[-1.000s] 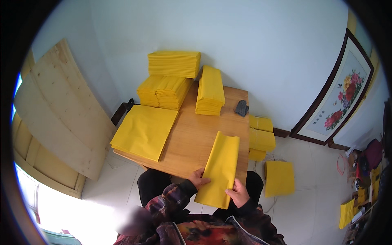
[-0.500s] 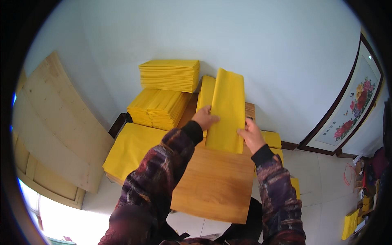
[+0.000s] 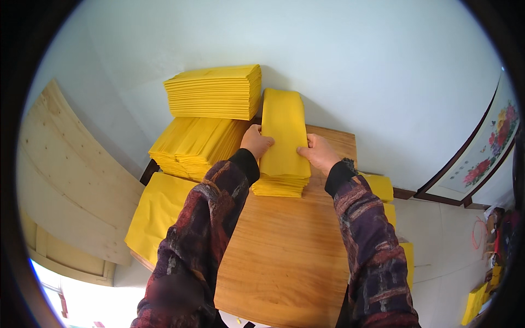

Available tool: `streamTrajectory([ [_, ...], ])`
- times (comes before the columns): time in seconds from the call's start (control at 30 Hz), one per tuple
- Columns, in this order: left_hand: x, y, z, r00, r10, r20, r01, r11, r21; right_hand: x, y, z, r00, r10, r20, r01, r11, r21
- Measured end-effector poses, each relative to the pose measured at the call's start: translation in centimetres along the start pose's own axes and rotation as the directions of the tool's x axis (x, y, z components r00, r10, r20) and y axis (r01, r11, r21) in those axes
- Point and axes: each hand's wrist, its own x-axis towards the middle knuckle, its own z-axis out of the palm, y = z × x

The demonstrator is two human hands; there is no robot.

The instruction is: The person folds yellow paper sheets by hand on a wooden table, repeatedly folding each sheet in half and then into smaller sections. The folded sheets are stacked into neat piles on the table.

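Yellow and folded, the sheet (image 3: 284, 123) lies atop the stack (image 3: 278, 188) on the wooden counter (image 3: 284, 251), toward the wall (image 3: 350, 65). The left hand's (image 3: 257, 143) fingers are closed on its left edge, thumb on top; the right hand's (image 3: 319, 153) fingers pinch the right edge likewise. Left of them, a neat pile (image 3: 213, 95) rests on a looser pile (image 3: 191, 145).

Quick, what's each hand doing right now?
Left hand: closed, holding the left edge of a yellow, folded, rectangular, cloth-like sheet.
Right hand: closed, holding that sheet's right edge.
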Motion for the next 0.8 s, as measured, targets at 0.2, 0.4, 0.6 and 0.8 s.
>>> streamTrajectory([
  [0.2, -1.0, -0.2, 0.5, 0.952, 0.216, -0.218, -0.067, 0.838, 0.541, -1.7, -0.5, 0.8, 0.965, -0.088, -0.246, 0.030, 0.972, -0.232],
  [0.4, -2.0, 0.1, 0.6, 0.981, -0.141, 0.131, 0.163, 0.970, -0.182, -2.8, 1.8, 2.2, 0.999, 0.049, -0.009, -0.035, 0.830, 0.556],
  [0.6, -2.4, -1.6, -0.9, 0.902, -0.270, 0.336, 0.395, 0.831, -0.392, -0.6, 4.5, 2.7, 0.998, 0.023, 0.060, -0.060, 0.667, 0.743],
  [0.8, -1.5, -2.7, -1.3, 0.857, -0.282, 0.431, 0.457, 0.802, -0.385, -0.6, 5.0, 2.9, 0.992, 0.017, 0.124, -0.103, 0.676, 0.729],
])
